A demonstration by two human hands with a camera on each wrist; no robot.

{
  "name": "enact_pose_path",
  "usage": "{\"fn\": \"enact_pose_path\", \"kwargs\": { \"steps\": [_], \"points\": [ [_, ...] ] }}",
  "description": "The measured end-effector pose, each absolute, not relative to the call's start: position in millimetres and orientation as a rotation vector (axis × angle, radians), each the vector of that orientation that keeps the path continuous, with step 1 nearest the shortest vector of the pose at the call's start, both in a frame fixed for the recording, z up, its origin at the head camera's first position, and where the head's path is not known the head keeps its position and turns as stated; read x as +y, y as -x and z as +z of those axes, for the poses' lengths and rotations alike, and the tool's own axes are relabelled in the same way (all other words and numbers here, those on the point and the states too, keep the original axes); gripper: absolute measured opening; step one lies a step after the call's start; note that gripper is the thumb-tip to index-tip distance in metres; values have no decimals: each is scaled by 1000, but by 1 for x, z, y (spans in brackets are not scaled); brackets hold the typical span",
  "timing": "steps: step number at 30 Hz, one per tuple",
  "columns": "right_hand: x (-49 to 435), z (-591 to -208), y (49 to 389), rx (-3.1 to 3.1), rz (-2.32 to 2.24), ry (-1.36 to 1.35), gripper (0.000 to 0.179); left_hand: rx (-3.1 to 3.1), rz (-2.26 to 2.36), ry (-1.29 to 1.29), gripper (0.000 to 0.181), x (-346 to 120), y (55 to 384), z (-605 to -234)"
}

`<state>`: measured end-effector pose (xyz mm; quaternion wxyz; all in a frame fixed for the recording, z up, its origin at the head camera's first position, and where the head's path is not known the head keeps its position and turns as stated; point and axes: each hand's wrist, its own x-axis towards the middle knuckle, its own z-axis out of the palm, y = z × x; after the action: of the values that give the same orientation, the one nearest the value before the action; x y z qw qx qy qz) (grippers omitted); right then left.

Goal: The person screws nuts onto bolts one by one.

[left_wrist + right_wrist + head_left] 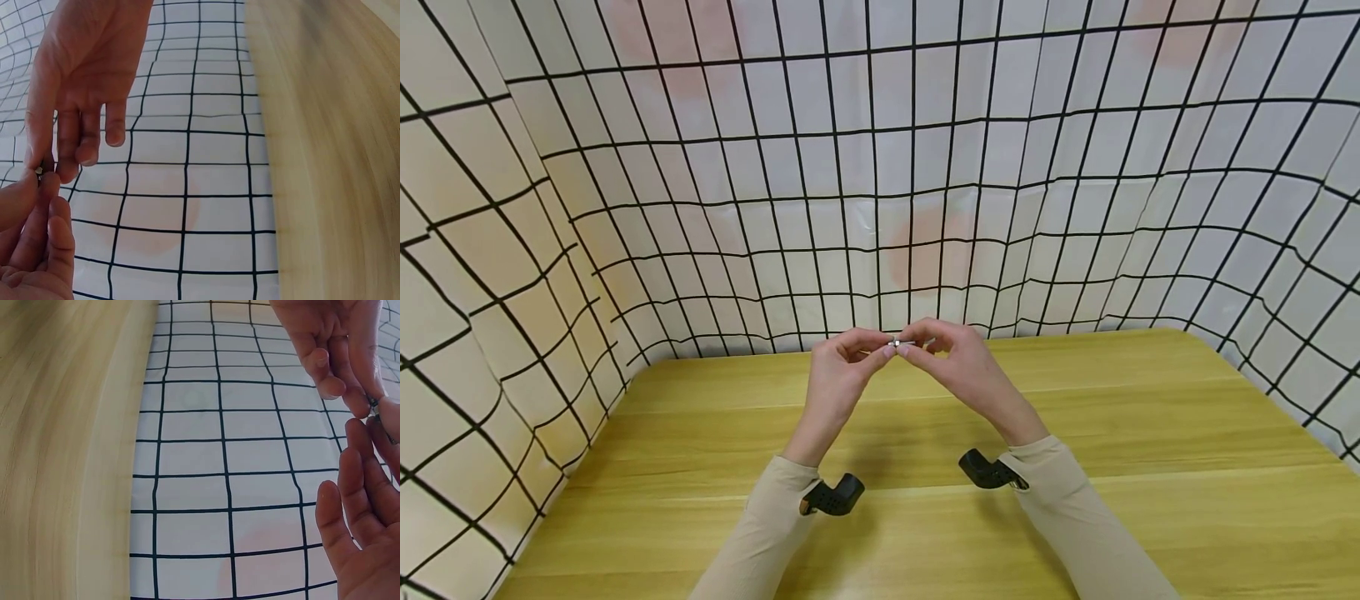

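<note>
Both hands meet fingertip to fingertip above the far part of the table. Between them is a small silvery metal piece (pixel 897 342), with a thin shaft reaching toward the right hand; its exact kind is too small to tell. Thumb and forefinger of the left hand (pixel 838 375) pinch it from the left. From the other side the right hand (pixel 958 367) pinches it the same way. In the left wrist view a bit of the metal piece (pixel 39 170) shows between the fingertips. The right wrist view also shows the metal piece (pixel 375 410), mostly covered by fingers.
Under the hands lies a wood-grain table (pixel 1112 500). A white curtain with a black grid (pixel 820 167) stands along its back and sides. Each wrist carries a black camera mount (pixel 835 495) over a beige sleeve (pixel 752 533).
</note>
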<state>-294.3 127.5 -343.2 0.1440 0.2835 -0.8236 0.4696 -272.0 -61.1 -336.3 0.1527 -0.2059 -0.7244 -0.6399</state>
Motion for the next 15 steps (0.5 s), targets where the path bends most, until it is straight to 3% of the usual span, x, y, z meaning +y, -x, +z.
{"fn": "enact_pose_path", "kwargs": {
  "steps": [15],
  "points": [
    [127,-344,293,-2376,1344,-823,17,-2027,-1854,623,10,-62,284,-350]
  ]
}}
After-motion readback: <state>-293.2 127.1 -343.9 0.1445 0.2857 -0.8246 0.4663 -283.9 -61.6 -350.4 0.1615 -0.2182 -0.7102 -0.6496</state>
